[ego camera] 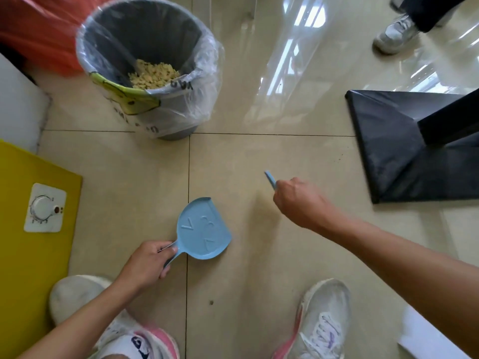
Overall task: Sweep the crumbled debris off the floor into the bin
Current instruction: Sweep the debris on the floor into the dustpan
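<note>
My left hand (149,260) grips the handle of a light blue dustpan (203,229) that lies on the beige tiled floor with nothing in its tray. My right hand (298,200) holds a light blue brush handle (270,179); only its tip shows above my fist, and the bristles are hidden. The grey bin (145,35), lined with a clear plastic bag, stands at the upper left and holds a heap of pale yellow crumbled debris (153,75). A few tiny dark specks (339,158) lie on the floor by the black base.
A black stand base (404,149) sits at the right. A yellow board with a white timer (45,207) lies at the left. My two shoes are at the bottom edge; another person's shoe (395,35) is at the top right. An orange bag (41,29) lies behind the bin.
</note>
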Motion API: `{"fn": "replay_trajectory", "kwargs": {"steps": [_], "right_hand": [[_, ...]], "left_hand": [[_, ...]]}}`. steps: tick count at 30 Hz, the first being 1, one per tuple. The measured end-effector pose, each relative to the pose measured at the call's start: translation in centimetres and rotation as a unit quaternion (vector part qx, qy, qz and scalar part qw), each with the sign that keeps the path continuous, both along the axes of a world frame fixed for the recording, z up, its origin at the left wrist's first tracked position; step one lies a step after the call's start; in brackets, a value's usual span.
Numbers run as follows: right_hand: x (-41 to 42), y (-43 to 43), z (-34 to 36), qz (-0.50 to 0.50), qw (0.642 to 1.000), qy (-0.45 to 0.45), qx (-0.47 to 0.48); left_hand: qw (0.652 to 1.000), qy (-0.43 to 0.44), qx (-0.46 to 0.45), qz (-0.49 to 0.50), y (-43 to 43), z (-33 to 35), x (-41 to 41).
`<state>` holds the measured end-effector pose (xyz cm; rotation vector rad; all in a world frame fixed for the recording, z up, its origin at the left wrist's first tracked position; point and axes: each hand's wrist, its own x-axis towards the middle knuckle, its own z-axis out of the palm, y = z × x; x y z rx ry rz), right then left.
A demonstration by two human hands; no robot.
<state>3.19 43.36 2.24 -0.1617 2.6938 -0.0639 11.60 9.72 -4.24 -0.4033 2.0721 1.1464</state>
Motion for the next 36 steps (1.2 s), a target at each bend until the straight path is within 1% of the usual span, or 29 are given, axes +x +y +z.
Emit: {"fn": "replay_trajectory", "kwargs": {"steps": [2,4,6,10,13,15,17,20,22,24,26,27,29,33,34,36], "right_hand": [[0.0,1.1,-0.5,0.015,0.999,-0.017,0.046],[1.1,1.0,-1.4,0.046,0.997,-0.034,0.057],[2.2,0.2,-2.5,0.069,0.996,-0.041,0.029],[3.7,-3.3,-3.4,0.078,0.994,-0.047,-0.054],[4.8,-6.5,-3.5,0.097,0.983,-0.084,-0.131],[5.1,-8.0,-2.7,0.113,0.977,-0.101,-0.153],[4.8,-8.5,-1.5,0.097,0.975,-0.089,-0.18],[3.2,-7.2,-0.2,0.038,0.974,-0.057,-0.215],[1.3,-5.1,-0.3,-0.001,0.984,-0.035,-0.174],[-0.1,-2.9,-1.1,-0.017,0.995,-0.028,-0.098],[-0.2,-1.9,-2.4,-0.006,0.999,-0.034,-0.036],[0.3,-1.9,-3.1,0.01,0.999,-0.036,-0.025],[1.9,-3.2,-4.0,0.047,0.996,-0.047,-0.055],[4.8,-7.4,-2.8,0.105,0.973,-0.108,-0.172],[5.2,-8.3,-2.3,0.106,0.967,-0.118,-0.2],[5.1,-8.9,-1.1,0.074,0.957,-0.116,-0.256]], "left_hand": [[0.999,-0.037,-0.001,0.002,0.2,-0.3,0.3],[0.998,-0.056,-0.002,0.003,0.8,-0.6,0.4],[0.998,-0.062,-0.005,0.007,1.4,-0.7,0.4],[0.998,-0.062,-0.004,-0.002,2.5,-0.7,-0.1],[0.998,-0.064,-0.001,-0.006,2.9,-0.9,-0.4],[0.998,-0.065,-0.006,-0.002,3.0,-1.1,-0.5],[0.998,-0.063,-0.012,0.001,2.9,-1.1,-0.5],[0.998,-0.058,-0.013,-0.001,2.6,-1.1,-0.2],[0.998,-0.061,-0.009,0.0,2.3,-1.0,0.1],[0.998,-0.063,-0.014,0.002,1.8,-1.0,0.6],[0.998,-0.066,-0.021,0.001,1.4,-1.0,1.1],[0.997,-0.068,-0.023,-0.001,1.4,-1.0,1.3],[0.997,-0.068,-0.022,-0.003,1.4,-1.1,1.4],[0.998,-0.063,-0.02,-0.009,1.9,-1.4,0.9],[0.998,-0.062,-0.023,-0.01,1.9,-1.4,0.8],[0.997,-0.064,-0.03,-0.008,1.7,-1.4,0.7]]}}
